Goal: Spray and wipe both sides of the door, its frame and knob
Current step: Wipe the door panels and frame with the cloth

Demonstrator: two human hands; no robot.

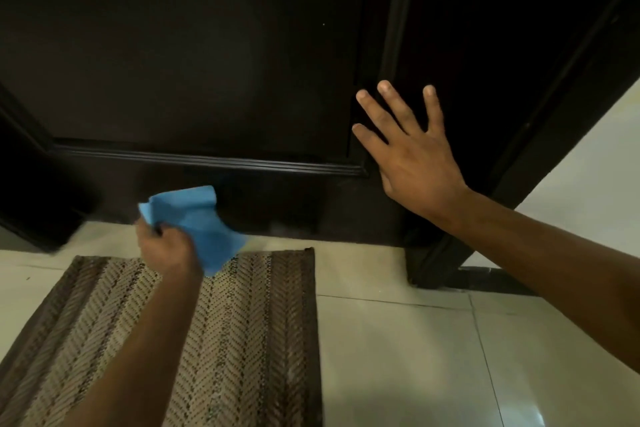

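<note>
Head view: left forearm nearest the lens, running up over the woven mat (221, 340) to the left hand (166, 246), which grips a bunched blue cloth (199, 222) against the bottom rail of the dark door (180, 45) (probably wiping the lowest strip). Right hand (412, 156) wide, fingers spread flat near the door edge and frame (540, 135), likely bracing the door. Knob and spray bottle out of view; door's far side hidden; cloth blurred
</note>
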